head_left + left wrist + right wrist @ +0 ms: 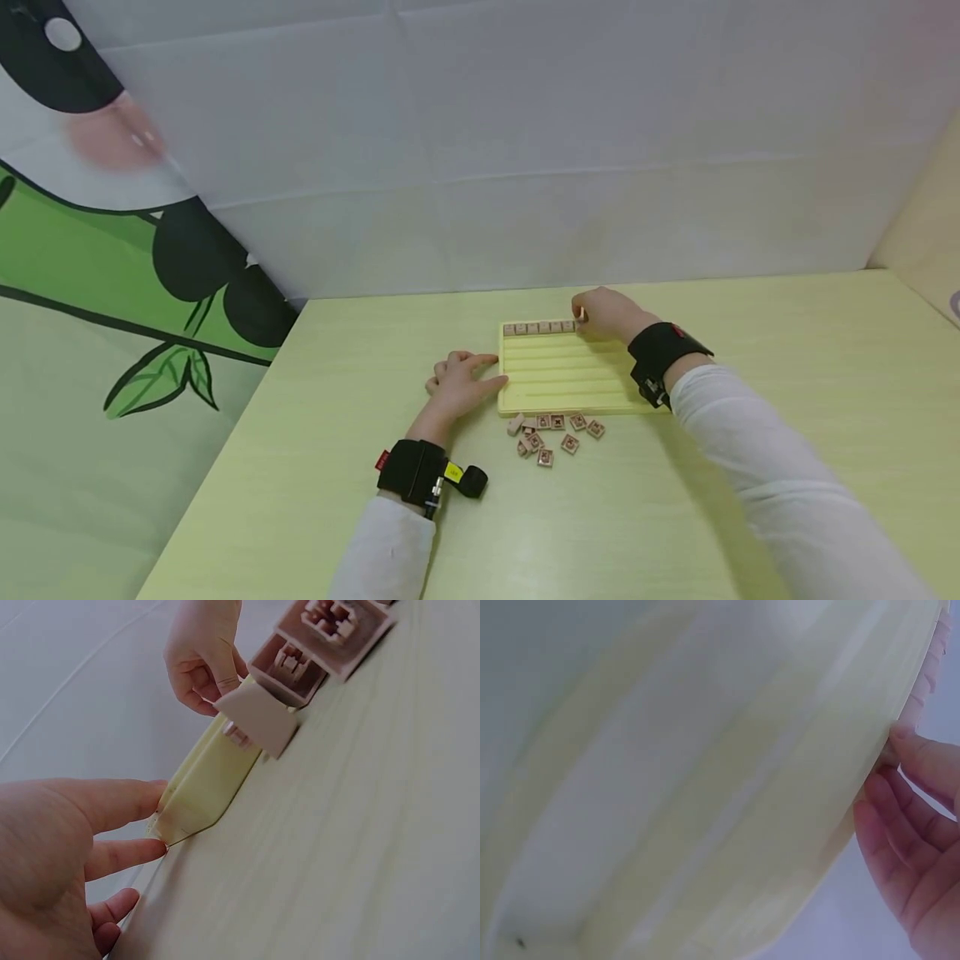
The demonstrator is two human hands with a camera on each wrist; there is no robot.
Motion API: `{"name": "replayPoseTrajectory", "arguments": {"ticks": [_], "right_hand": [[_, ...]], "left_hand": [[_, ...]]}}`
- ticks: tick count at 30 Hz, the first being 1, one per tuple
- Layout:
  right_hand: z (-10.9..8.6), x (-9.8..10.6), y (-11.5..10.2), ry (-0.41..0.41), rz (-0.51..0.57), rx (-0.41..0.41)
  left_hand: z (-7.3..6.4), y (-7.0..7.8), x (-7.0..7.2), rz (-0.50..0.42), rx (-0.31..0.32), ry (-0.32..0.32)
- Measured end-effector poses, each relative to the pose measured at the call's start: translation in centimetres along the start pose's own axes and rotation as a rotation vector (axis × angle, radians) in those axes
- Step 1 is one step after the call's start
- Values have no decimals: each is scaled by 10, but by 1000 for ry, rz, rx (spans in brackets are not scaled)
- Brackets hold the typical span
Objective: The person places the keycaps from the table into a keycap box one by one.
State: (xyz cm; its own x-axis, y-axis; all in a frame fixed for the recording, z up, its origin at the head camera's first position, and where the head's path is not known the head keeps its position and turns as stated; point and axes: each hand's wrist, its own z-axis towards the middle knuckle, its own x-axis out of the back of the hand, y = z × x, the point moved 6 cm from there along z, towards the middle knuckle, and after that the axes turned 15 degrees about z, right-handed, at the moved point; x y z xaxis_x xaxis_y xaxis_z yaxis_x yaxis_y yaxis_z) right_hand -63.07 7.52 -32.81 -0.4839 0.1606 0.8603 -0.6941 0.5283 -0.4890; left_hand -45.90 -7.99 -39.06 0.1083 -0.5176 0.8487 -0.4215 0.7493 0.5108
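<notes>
A yellow ridged tray (564,367) lies on the table, with a row of small pinkish keycaps (533,329) along its far edge. At the right end of that row, my right hand (611,315) pinches a keycap (889,757) between thumb and fingers; most of it is hidden by the fingertips. My left hand (459,388) touches the tray's left side with extended thumb and forefinger, its other fingers loosely bent. In the left wrist view, those fingertips rest at the corner of the tray wall (206,787).
Several loose keycaps (570,443) lie scattered before the tray's near edge, some with hollow undersides up. Behind the table (360,367) hangs a pale cloth (510,167), with a printed panda figure (198,250) at left. A wall panel (926,217) stands at right.
</notes>
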Motion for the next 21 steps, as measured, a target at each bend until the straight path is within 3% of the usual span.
{"name": "replayPoseTrajectory", "arguments": {"ticks": [10,21], "right_hand": [[-3,7,-5,15,84,25],[-27,22,-20,162,277,119]], "left_hand": [[1,-4,3,1,1,-2],[2,-5,4,13,8,5]]}}
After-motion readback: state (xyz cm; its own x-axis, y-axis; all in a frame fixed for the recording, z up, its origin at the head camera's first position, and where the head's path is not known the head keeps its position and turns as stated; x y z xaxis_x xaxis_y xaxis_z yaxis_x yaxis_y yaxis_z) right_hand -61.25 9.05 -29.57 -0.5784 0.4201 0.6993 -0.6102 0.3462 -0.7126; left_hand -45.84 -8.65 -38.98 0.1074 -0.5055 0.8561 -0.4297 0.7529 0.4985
